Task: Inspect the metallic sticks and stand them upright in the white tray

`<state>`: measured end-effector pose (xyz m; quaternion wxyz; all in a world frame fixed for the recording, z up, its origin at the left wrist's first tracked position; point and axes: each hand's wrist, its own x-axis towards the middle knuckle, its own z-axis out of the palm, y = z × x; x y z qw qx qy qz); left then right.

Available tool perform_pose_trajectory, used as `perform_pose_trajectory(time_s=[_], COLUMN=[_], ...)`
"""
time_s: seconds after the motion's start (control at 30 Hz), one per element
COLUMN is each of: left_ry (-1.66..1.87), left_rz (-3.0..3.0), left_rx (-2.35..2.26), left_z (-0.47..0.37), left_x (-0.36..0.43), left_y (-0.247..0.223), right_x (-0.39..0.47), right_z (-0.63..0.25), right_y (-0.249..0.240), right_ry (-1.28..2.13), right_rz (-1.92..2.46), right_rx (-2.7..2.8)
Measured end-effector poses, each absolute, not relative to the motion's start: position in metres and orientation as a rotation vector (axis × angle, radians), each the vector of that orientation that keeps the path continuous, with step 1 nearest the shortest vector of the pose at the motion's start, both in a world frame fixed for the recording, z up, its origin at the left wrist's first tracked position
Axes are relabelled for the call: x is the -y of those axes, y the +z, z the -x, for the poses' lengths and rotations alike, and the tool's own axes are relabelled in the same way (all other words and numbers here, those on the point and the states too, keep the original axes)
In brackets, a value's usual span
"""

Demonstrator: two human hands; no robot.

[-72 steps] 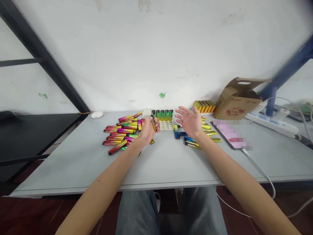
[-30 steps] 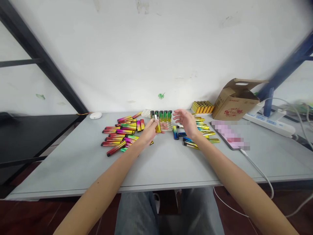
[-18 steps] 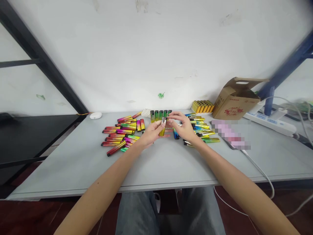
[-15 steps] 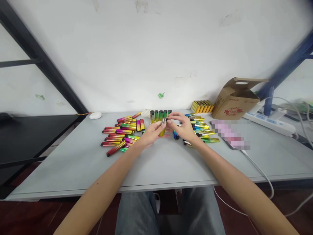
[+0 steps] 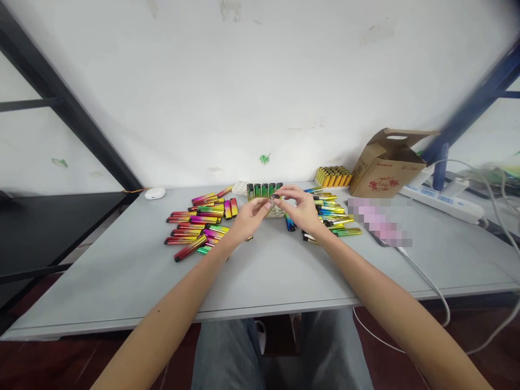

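Between my two hands is a lighter (image 5: 275,197), its dark top toward me and most of its body hidden by fingers. My left hand (image 5: 252,215) pinches it from the left. The thumb and fingers of my right hand (image 5: 301,210) close on it from the right. Just beyond, a row of green lighters (image 5: 265,190) stands upright in a white tray (image 5: 239,188) with round holes. Left of my hands lies a loose pile of red, pink and gold lighters (image 5: 193,238). A blue lighter (image 5: 290,222) is beside my right hand, near more lighters (image 5: 335,211) in blue, gold and green.
A block of upright yellow lighters (image 5: 333,177) stands against the wall, next to an open cardboard box (image 5: 385,170). At the right are a blurred-out phone-like thing (image 5: 377,222) with a cable and a white power strip (image 5: 444,203). A white case (image 5: 155,193) sits at the back left.
The lighter in my hands has tipped so its top faces me, and its gold body is now mostly hidden. My view has shifted slightly.
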<state>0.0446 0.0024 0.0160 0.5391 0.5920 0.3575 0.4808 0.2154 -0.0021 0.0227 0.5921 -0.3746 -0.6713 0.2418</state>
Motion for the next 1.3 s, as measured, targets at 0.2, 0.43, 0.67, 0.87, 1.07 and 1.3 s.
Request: perform_pose_trajectory(time_s=[0.2, 0.43, 0.67, 0.87, 1.07, 1.3], left_ry=[1.433, 1.479, 1.461, 1.450, 1.446, 1.489], left_rz=[-1.308, -1.262, -1.285, -1.300, -1.344, -1.350], left_rx=[-1.046, -1.187, -1.165, -1.167, -1.219, -1.236], left_z=[-0.028, -0.018, -0.019, -0.020, -0.020, -0.021], left_x=[-0.019, -0.029, -0.026, -0.023, -0.022, -0.024], left_y=[0.024, 0.022, 0.023, 0.027, 0.027, 0.026], right_x=[-0.005, -0.022, -0.034, -0.039, -0.041, -0.034], right_z=[-0.206, -0.187, -0.183, -0.185, -0.186, -0.187], right_y=[0.021, 0.011, -0.001, -0.004, -0.002, 0.002], right_ry=[0.490, 0.306, 0.199, 0.264, 0.131, -0.431], right_rz=[0.879, 1.024, 1.084, 1.103, 1.163, 1.185], right_rx=[1.529, 1.638, 1.764, 1.739, 1.762, 1.966])
